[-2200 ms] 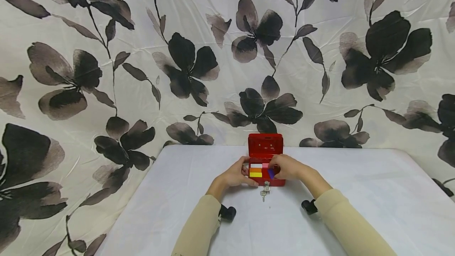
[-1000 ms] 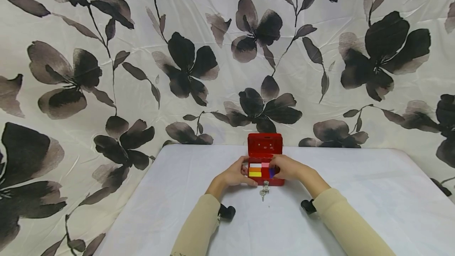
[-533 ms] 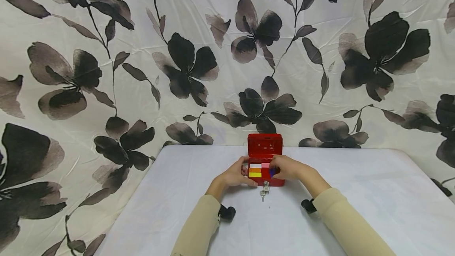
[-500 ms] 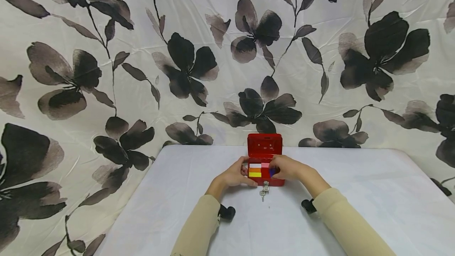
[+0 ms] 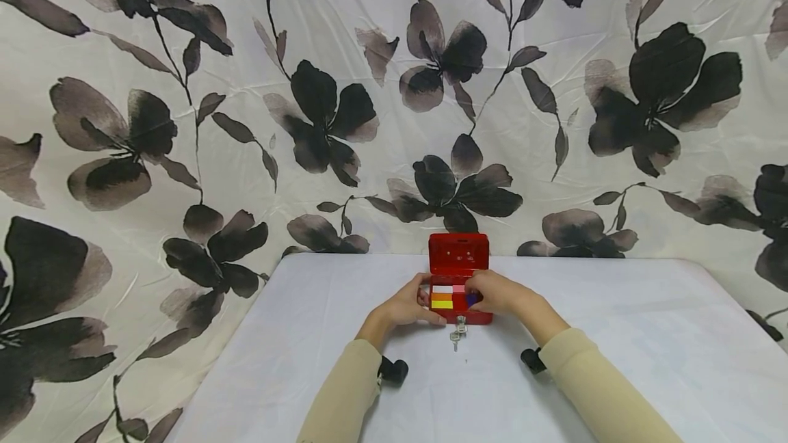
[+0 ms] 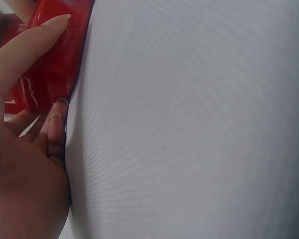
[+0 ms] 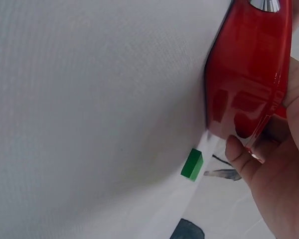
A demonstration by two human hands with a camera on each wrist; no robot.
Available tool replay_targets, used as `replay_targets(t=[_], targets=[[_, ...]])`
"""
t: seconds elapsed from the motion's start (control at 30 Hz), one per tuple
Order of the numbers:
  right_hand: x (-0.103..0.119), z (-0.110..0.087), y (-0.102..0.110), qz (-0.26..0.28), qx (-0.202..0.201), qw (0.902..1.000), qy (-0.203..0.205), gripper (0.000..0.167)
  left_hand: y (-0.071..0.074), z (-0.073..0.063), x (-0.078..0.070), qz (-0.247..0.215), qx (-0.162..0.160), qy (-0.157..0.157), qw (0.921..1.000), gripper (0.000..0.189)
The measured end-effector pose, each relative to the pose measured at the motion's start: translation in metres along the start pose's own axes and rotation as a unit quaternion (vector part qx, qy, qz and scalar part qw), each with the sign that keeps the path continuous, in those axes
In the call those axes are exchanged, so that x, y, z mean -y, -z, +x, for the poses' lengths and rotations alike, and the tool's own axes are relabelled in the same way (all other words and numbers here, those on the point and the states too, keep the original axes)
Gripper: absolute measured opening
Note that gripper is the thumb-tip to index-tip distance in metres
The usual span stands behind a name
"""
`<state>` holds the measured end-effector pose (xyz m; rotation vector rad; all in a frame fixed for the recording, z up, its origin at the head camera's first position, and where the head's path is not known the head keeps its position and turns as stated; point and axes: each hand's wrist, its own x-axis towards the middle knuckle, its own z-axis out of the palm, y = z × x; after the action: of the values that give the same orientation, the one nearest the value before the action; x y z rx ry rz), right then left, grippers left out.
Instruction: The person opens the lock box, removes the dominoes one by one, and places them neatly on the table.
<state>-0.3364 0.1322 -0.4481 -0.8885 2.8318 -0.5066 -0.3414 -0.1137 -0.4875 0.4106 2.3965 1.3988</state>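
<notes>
A small red cash box [image 5: 462,318] stands on the table with its lid [image 5: 459,253] raised. Inside lie a white block [image 5: 442,289], an orange block [image 5: 442,297], a yellow block [image 5: 441,305] and a pink block [image 5: 458,289]. My left hand [image 5: 408,303] holds the box by its left end, thumb along the front wall, other fingers at the side. Reaching in over the right end, my right hand [image 5: 497,292] pinches a dark blue block [image 5: 471,299], partly hidden by the fingers. Keys [image 5: 455,339] hang from the front lock.
In the right wrist view a green block [image 7: 192,165] lies on the table just beyond the box's right end. A white cloth [image 5: 258,374] covers the table. Behind its far edge hangs a flower-patterned curtain [image 5: 369,210].
The blue block, tilted under my right fingers at first, has straightened and shifted slightly right within the box. My left hand keeps its hold on the box's left end.
</notes>
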Motion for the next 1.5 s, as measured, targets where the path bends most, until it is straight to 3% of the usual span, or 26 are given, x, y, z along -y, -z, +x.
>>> replay_targets(t=[0.27, 0.97, 1.5], targets=[[-0.002, -0.003, -0.001, 0.015, 0.010, 0.9998, 0.002, 0.030, -0.002, 0.000, 0.001, 0.002, 0.002, 0.003, 1.0000, 0.091], [-0.010, -0.010, 0.000, 0.105, -0.015, 0.9940, 0.026, 0.034, -0.002, -0.001, 0.002, -0.011, 0.002, 0.008, 0.9999, 0.092], [-0.016, -0.012, 0.000, 0.145, -0.035, 0.9885, 0.025, 0.036, 0.000, -0.002, -0.001, 0.012, -0.005, 0.008, 0.9999, 0.093]])
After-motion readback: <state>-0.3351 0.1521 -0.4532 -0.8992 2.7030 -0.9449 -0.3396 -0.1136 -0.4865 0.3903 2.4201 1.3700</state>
